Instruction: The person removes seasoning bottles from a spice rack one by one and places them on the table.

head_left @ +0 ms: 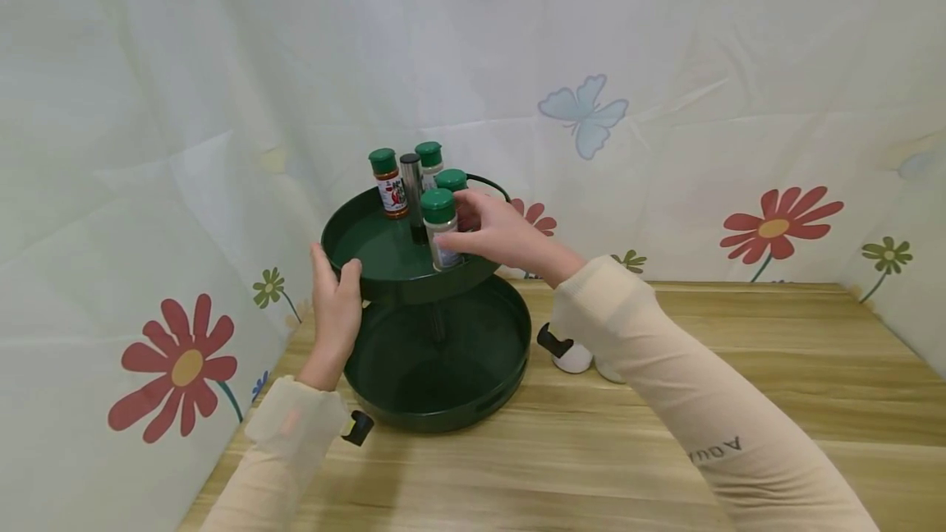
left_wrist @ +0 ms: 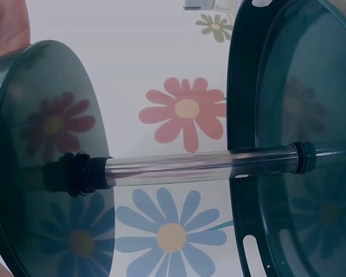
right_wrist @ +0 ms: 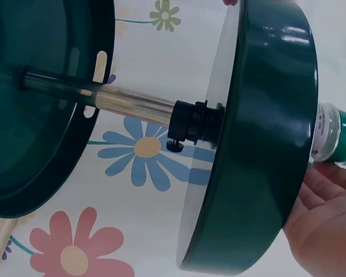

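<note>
A dark green two-tier round rack has an upper tray (head_left: 384,257) and a lower tray (head_left: 443,384), joined by a metal pole (left_wrist: 173,167). Against the upper tray's left side rests my left hand (head_left: 336,306), its fingers extended and thumb at the rim. My right hand (head_left: 510,236) pinches a green-capped spice jar (head_left: 441,224) at the tray's front right. Just behind it stands another green-capped jar (head_left: 452,180), partly covered by the hand. Near the central post (head_left: 411,195) are a jar of red spice (head_left: 390,185) and a further green-capped jar (head_left: 430,161).
The rack stands on a wood-grain table (head_left: 458,483). Two pale round objects, one a white item (head_left: 572,360), sit right of the rack, partly hidden by my right sleeve. A flower-patterned curtain (head_left: 473,64) closes off the back and left.
</note>
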